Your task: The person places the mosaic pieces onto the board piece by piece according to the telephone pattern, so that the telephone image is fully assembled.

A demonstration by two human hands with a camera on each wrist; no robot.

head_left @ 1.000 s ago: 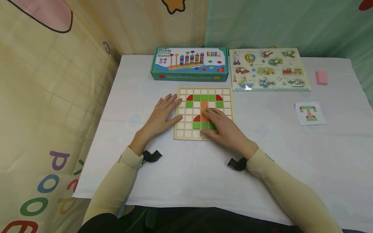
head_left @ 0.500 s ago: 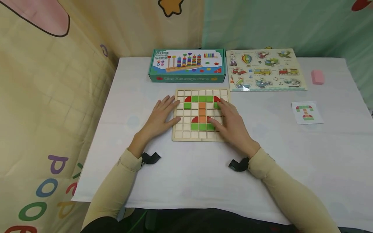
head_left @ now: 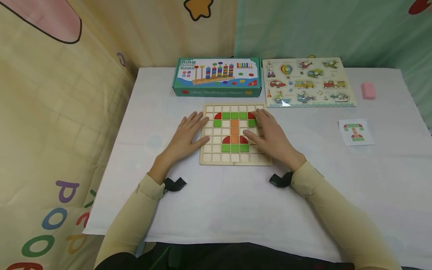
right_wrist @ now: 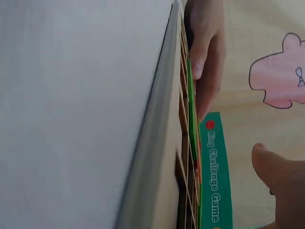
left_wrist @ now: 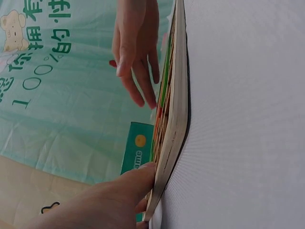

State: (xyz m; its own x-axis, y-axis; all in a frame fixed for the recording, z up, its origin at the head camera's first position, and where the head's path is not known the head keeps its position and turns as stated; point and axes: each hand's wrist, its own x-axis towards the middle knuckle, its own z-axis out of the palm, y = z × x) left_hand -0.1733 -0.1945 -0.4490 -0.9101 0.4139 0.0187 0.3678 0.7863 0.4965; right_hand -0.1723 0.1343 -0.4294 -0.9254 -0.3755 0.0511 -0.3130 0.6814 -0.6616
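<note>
A wooden grid board (head_left: 236, 163) lies flat on the table, with green, orange and red tiles in its cells. The green tiles (head_left: 234, 148) make a lower row and an upper row, joined by a column of orange tiles (head_left: 234, 131). Red rounded tiles (head_left: 226, 140) sit at the ends. My left hand (head_left: 187, 134) rests at the board's left edge, fingers spread and thumb touching the rim. Over the board's right side is my right hand (head_left: 273, 138), fingers loosely extended, holding nothing. In the left wrist view this right hand (left_wrist: 136, 52) hovers above the board.
Behind the board stands a green Ring Challenge Game box (head_left: 217, 77). A vehicle picture puzzle (head_left: 308, 82) lies beside it. To the right are a pink block (head_left: 368, 90) and a white card (head_left: 356, 132) printed with a similar coloured pattern.
My right hand has moved off the middle of the pattern to the right and away from me, uncovering the orange, red and green tiles below. My left hand has stayed at the board's edge.
</note>
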